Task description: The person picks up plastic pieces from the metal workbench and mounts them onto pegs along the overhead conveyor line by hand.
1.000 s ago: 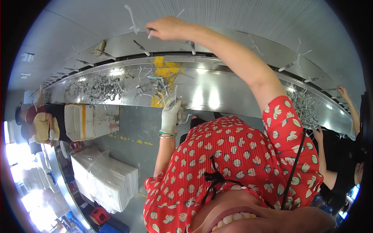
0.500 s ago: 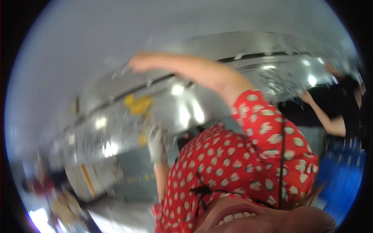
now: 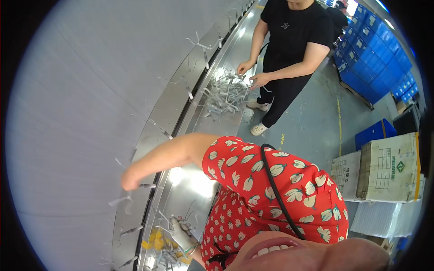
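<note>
Left hand point(image 3: 183, 236): grip curled round grey pieces point(image 3: 184, 224). Right hand point(image 3: 129, 181): beside peg point(image 3: 148, 185); grip hidden, state not determinable.

Grey floor point(image 3: 312, 117), scuffed, yellow line point(image 3: 340, 126) painted down it. Smooth grey panel point(image 3: 68, 113) fills the left — shiny metal surface point(image 3: 219, 124) runs alongside at a slant, bright reflections point(image 3: 199, 180) on it. Right: tall stack of blue boxes point(image 3: 366, 49) on a pallet point(image 3: 357, 92). White cartons point(image 3: 391, 167) lower down — ceiling light point(image 3: 382, 5) top right.
</note>
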Demonstrator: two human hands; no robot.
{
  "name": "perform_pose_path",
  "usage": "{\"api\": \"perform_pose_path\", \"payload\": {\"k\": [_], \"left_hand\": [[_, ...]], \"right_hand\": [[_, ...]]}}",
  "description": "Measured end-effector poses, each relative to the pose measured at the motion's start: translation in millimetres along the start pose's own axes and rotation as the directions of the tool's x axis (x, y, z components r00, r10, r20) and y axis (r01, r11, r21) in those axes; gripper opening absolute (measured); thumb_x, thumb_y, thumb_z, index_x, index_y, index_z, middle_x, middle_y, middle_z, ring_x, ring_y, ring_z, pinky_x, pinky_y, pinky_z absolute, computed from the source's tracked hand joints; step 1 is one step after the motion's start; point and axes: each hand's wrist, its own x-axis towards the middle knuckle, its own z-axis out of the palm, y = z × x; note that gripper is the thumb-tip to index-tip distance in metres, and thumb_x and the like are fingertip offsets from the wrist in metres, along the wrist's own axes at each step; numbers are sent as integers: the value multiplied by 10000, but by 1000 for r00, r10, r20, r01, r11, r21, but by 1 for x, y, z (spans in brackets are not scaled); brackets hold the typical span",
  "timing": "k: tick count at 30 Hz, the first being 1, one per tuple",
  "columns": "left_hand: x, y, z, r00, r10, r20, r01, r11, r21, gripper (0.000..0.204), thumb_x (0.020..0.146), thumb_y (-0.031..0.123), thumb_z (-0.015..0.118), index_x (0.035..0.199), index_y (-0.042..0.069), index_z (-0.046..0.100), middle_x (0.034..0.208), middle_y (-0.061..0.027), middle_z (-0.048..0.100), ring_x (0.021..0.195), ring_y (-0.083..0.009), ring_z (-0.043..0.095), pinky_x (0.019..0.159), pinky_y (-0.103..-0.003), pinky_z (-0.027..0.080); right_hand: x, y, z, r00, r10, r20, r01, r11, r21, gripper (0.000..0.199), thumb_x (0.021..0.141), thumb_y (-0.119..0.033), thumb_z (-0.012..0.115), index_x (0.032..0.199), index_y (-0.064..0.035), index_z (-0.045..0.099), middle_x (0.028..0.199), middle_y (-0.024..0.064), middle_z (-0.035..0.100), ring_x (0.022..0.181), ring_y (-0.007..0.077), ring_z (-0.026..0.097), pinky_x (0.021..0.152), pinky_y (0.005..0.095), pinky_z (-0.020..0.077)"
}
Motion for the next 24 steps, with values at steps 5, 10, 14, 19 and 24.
{"api": "perform_pose_path", "payload": {"k": [5, 10, 14, 19, 24], "left_hand": [[3, -2, -10, 1000, -22, 3, 21, 988, 154, 248, 962, 284, 561, 892, 47, 587, 494, 28, 398, 420, -72, 399, 395, -215, 257], [31, -5, -19, 994, -102, 26, 93, 967, 238, 249, 960, 284, 561, 901, 45, 598, 489, 33, 394, 417, -68, 387, 409, -210, 272], [72, -3, 10, 974, -89, 207, 32, 963, 267, 247, 955, 276, 562, 914, 38, 610, 510, 33, 408, 419, -62, 376, 425, -198, 301], [105, 6, 72, 880, -32, 474, -71, 978, 197, 265, 949, 207, 542, 1124, 11, 579, 752, -49, 575, 442, -57, 437, 365, -204, 299], [101, 0, 123, 821, -72, 566, -57, 977, 206, 296, 944, 190, 551, 1183, 15, 560, 860, -63, 595, 470, -72, 492, 368, -197, 320]], "right_hand": [[-36, -11, 34, 968, 176, -177, -149, 976, 158, 190, 776, -132, 585, 906, -14, 657, 832, 161, 678, 831, 337, 641, 694, 465, 499], [-93, -41, 5, 886, 215, -411, -250, 968, -32, 163, 873, -136, 519, 953, -49, 631, 813, 149, 660, 792, 352, 633, 630, 481, 492], [-254, -70, -94, 496, 363, -789, -392, 904, 169, 234, 930, -189, 469, 1099, -27, 467, 643, 185, 551, 593, 350, 563, 511, 460, 437], [-592, -125, -314, -128, -24, -991, -991, -32, 129, 482, 902, -260, 527, 1264, 36, 410, 870, 238, 618, 812, 406, 606, 711, 476, 473], [-753, -226, -362, -381, -65, -922, -712, -615, 337, 486, 911, -294, 537, 1266, 31, 470, 1012, 285, 646, 941, 441, 627, 810, 512, 490]]}}
